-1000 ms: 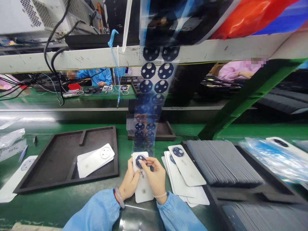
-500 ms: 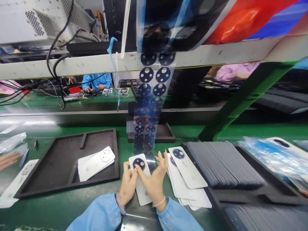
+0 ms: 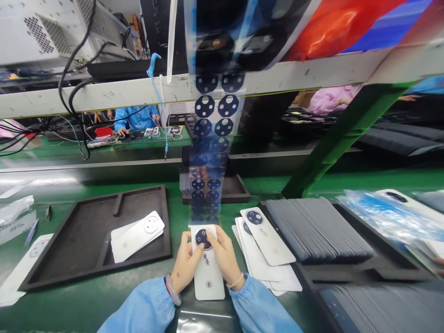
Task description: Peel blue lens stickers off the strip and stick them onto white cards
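Note:
Between my hands is a white phone back cover, its long side pointing toward me and dark print on its face. A dark round sticker with several holes sits at its top end. My left hand grips the cover's left edge, thumb on the sticker's lower part. My right hand holds the right edge, its thumb on the sticker's upper right. Just beyond hangs a clear strip of similar dark stickers. To the right lies a stack of white covers, the top one bearing a dark sticker.
A black tray at left holds white covers without dark stickers. At right, another black tray carries rows of grey sheets. A white shelf beam and a green post cross ahead. Co-workers sit beyond.
The cover has turned from tilted to nearly straight. My right hand's raised fingers have come down to its right edge, and both thumbs now press on the sticker.

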A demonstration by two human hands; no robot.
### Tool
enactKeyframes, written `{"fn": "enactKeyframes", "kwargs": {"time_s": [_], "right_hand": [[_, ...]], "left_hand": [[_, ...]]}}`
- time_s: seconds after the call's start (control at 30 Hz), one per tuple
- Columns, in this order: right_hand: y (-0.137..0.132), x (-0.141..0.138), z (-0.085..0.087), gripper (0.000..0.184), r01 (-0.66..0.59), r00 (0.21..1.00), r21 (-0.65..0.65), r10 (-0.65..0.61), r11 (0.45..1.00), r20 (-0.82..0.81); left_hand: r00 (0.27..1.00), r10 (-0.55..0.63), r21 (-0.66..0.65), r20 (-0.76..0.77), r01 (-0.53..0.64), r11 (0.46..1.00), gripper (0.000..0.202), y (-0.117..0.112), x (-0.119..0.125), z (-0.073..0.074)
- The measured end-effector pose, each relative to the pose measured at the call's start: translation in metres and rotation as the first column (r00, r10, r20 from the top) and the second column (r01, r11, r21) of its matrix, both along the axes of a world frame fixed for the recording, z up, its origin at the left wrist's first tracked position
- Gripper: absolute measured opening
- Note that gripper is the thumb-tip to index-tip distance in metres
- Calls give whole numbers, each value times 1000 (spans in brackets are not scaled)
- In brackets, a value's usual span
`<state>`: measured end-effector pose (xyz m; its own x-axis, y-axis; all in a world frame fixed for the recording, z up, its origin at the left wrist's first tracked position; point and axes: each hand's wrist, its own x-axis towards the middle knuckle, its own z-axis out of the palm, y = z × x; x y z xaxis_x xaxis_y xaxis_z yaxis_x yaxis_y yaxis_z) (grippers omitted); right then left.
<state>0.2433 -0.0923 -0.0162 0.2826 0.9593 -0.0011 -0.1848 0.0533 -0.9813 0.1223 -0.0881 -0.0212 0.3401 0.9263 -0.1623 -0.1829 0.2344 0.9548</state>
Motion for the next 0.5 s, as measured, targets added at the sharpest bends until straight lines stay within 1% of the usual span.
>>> {"fn": "enactKeyframes", "kwargs": {"time_s": [0.07,0.13,0.23,0.3,0.4,0.5], "right_hand": [[3,4,-2,35,-77,996,22,78,997,-46],[4,7,-3,38,-149,985,31,151,988,-85],[4,6,-1,45,-206,971,26,208,978,-118],[3,3,-1,40,-169,980,15,170,985,-103],[3,2,-2,33,-82,996,-30,80,996,-47],[5,3,-3,32,-66,998,-65,64,996,-25]], "left_hand": [[1000,24,-14,-3,-24,1000,50,2,-1,1],[999,48,-17,-10,-48,999,51,3,-2,2],[997,76,-17,-20,-77,997,48,6,-4,2],[998,53,6,-39,-52,999,45,7,-5,0],[996,-28,68,-85,34,997,44,6,-5,-4],[990,-81,100,-116,93,991,45,4,-4,-7]]}}
